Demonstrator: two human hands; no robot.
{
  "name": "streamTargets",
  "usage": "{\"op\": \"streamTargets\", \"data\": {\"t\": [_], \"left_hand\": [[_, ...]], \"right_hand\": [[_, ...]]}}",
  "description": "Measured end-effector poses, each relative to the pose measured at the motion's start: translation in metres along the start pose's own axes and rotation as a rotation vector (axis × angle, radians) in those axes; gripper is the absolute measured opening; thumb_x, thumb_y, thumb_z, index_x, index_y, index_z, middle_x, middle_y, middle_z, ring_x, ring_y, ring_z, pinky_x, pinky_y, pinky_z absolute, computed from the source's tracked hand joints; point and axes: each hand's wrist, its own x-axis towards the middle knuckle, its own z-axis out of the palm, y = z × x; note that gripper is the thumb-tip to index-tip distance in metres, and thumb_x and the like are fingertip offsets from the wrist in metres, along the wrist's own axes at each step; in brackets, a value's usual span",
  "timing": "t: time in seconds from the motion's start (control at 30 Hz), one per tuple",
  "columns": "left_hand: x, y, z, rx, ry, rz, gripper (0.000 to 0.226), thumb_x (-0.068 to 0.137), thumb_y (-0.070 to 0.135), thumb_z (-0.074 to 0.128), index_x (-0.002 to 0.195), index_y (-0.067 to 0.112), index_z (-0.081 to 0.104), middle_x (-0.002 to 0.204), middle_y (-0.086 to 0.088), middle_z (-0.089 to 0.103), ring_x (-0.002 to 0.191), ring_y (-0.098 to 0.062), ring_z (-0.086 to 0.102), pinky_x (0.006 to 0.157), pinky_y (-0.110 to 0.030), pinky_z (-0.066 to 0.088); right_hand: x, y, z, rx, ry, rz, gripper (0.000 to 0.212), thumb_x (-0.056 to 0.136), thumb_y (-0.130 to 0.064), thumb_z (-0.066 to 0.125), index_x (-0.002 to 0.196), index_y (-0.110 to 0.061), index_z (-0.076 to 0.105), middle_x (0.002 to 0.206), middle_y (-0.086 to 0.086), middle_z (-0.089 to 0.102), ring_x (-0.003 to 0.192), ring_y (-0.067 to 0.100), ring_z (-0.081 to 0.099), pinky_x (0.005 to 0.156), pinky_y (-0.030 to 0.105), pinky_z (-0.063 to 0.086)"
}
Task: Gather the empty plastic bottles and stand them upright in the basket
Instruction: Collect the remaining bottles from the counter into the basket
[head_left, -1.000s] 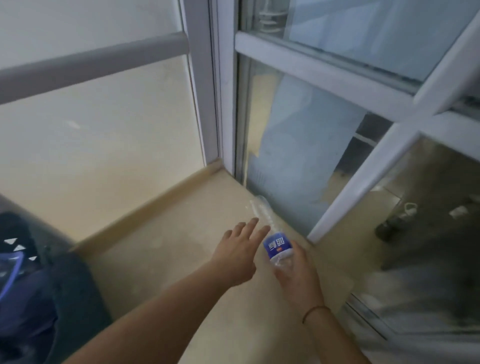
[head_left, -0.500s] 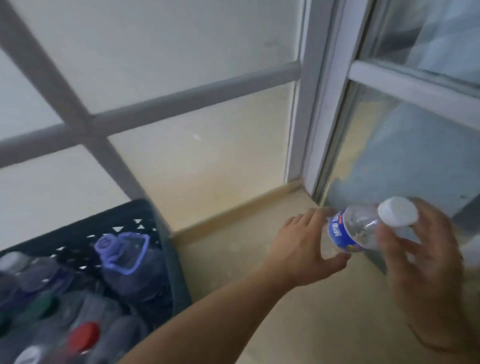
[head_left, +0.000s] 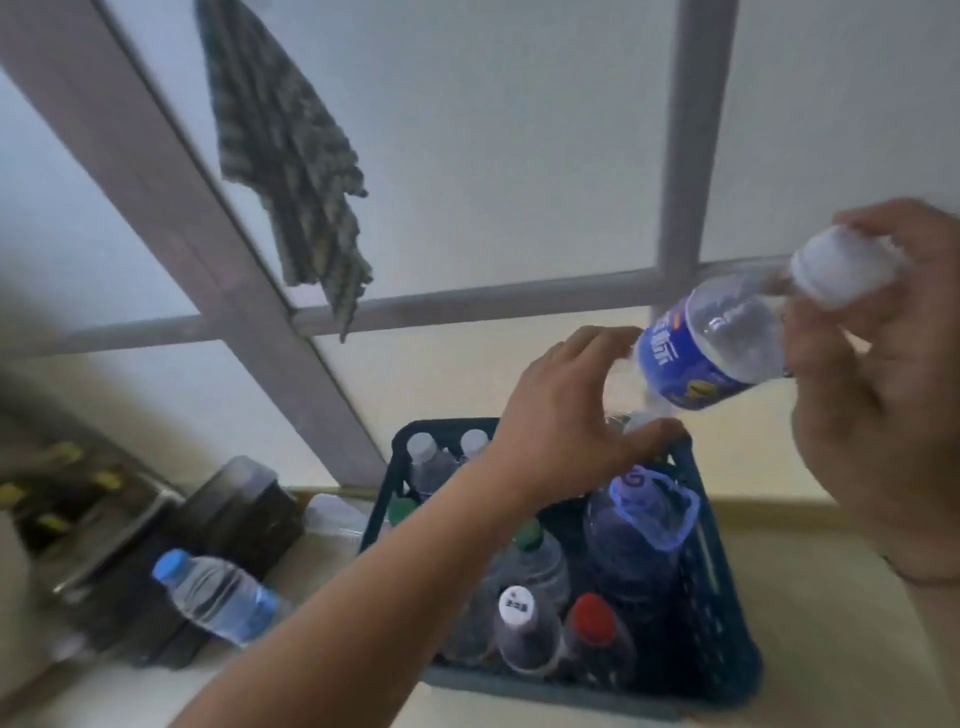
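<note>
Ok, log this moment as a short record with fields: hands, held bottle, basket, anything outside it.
right hand: grips the held bottle at its white-capped end
left hand: open, curled beside the bottle's lower end; contact unclear
held bottle: blue label, tilted, above the basket
basket: dark, holds several upright capped bottles
loose bottle: blue cap, lying left of the basket
cloth: hangs on the window frame

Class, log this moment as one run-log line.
right hand: holds bottle near its cap, tilted | left hand: open at its base | basket: below, partly filled | step: not yet placed
</note>
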Motion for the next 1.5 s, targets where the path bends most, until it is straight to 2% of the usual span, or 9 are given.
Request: {"op": "streamTargets", "data": {"t": [0.07,0.13,0.37,0.7,0.83,1.0,1.23,1.37,1.5], "left_hand": [[-0.006,-0.024,-0.012,-0.031,-0.091,-0.138,0.071,0.072,0.042,0.082,0.133,0.025,0.049,0.121,0.004,0.065,0.104,-0.016,0.061,0.09,-0.037,0.051],[-0.014,-0.046,-0.017,-0.095,-0.149,-0.249,0.076,0.071,0.039,0.084,0.135,0.026,0.045,0.123,0.003,0.066,0.104,-0.016,0.063,0.09,-0.038,0.053],[-0.043,-0.1,-0.014,0.082,-0.32,-0.283,0.084,0.077,0.046,0.077,0.145,0.023,0.033,0.135,-0.004,0.059,0.119,-0.026,0.057,0.099,-0.044,0.049],[-0.057,-0.124,-0.007,0.124,-0.252,-0.212,0.041,0.085,0.029,0.067,0.12,0.009,0.062,0.12,-0.011,0.066,0.113,-0.032,0.057,0.097,-0.045,0.046],[-0.067,-0.129,-0.017,0.116,-0.17,-0.178,0.039,0.086,0.029,0.068,0.12,0.009,0.065,0.123,-0.011,0.066,0.117,-0.031,0.056,0.102,-0.044,0.042],[-0.098,-0.133,-0.059,0.088,-0.011,-0.181,0.039,0.089,0.027,0.069,0.124,0.01,0.064,0.13,-0.007,0.063,0.123,-0.023,0.051,0.107,-0.04,0.038],[-0.223,-0.16,-0.129,0.125,0.665,-0.262,0.03,0.081,0.004,0.072,0.11,0.001,0.066,0.113,-0.01,0.063,0.11,-0.025,0.059,0.092,-0.041,0.05],[-0.316,-0.202,-0.124,0.165,0.904,-0.56,0.047,0.08,0.019,0.07,0.123,0.01,0.052,0.123,-0.006,0.052,0.11,-0.03,0.056,0.09,-0.05,0.049],[-0.366,-0.234,-0.105,0.006,0.842,-0.919,0.084,0.071,0.035,0.079,0.141,0.029,0.032,0.138,0.002,0.044,0.119,-0.017,0.051,0.101,-0.041,0.045]], "right_hand": [[-0.018,-0.031,0.028,0.082,-0.112,-0.009,0.04,0.093,-0.037,0.051,0.126,-0.016,0.041,0.096,-0.013,0.063,0.082,0.023,0.069,0.066,0.044,0.057],[-0.029,-0.039,0.061,0.006,-0.317,0.047,0.038,0.093,-0.041,0.053,0.123,-0.022,0.04,0.087,0.0,0.063,0.073,0.034,0.066,0.063,0.043,0.055],[-0.05,-0.009,0.133,-0.143,-0.69,0.211,0.035,0.092,-0.04,0.053,0.117,-0.025,0.035,0.091,0.005,0.058,0.073,0.03,0.057,0.063,0.036,0.042],[-0.081,0.007,0.19,-0.247,-1.012,0.384,0.017,0.096,-0.025,0.047,0.109,-0.019,0.037,0.104,0.011,0.053,0.078,0.027,0.058,0.067,0.047,0.053],[-0.088,0.007,0.197,-0.256,-1.036,0.422,0.023,0.096,-0.021,0.052,0.114,-0.017,0.038,0.107,0.016,0.053,0.079,0.029,0.055,0.059,0.039,0.044],[-0.087,0.002,0.2,-0.38,-1.04,0.377,0.055,0.085,-0.03,0.069,0.13,-0.012,0.042,0.118,0.024,0.059,0.098,0.038,0.057,0.076,0.039,0.045],[-0.054,-0.058,0.204,-0.372,-0.885,0.016,0.054,0.078,-0.048,0.069,0.118,-0.018,0.049,0.099,0.018,0.065,0.084,0.04,0.062,0.074,0.055,0.052],[-0.054,-0.18,0.221,-0.253,-0.972,-0.178,0.054,0.082,-0.063,0.049,0.127,-0.036,0.042,0.124,-0.001,0.061,0.105,0.026,0.062,0.088,0.043,0.05],[-0.103,-0.259,0.277,-0.138,-1.307,-0.29,0.057,0.09,-0.055,0.052,0.139,-0.033,0.035,0.137,-0.003,0.05,0.118,0.022,0.054,0.094,0.042,0.049]]}}
